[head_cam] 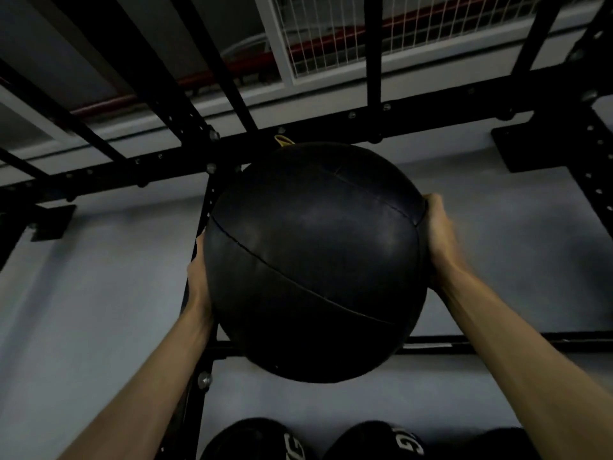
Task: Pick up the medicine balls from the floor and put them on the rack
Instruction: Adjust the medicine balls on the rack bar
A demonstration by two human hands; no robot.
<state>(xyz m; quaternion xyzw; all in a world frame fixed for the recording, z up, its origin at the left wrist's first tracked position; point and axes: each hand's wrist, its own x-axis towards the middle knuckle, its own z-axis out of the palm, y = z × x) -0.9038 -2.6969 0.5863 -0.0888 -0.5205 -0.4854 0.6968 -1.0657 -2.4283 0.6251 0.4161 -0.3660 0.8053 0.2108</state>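
Observation:
A large black medicine ball (315, 260) with stitched seams is held up high in front of the black steel rack (331, 127). My left hand (198, 280) presses flat against the ball's left side. On the ball's right side my right hand (438, 237) lies with the fingers wrapped over the upper edge. The ball sits between the rack's upper crossbar and a lower rail (497, 343); I cannot tell whether it touches either. Several more black medicine balls (252, 439) with white lettering sit in a row below.
A black upright post (205, 200) with bolt holes stands just behind my left hand. Another upright (597, 161) is at the far right. A grey wall lies behind the rack. Above are ceiling beams, a white wire mesh panel (331, 31) and a small yellow loop (282, 140).

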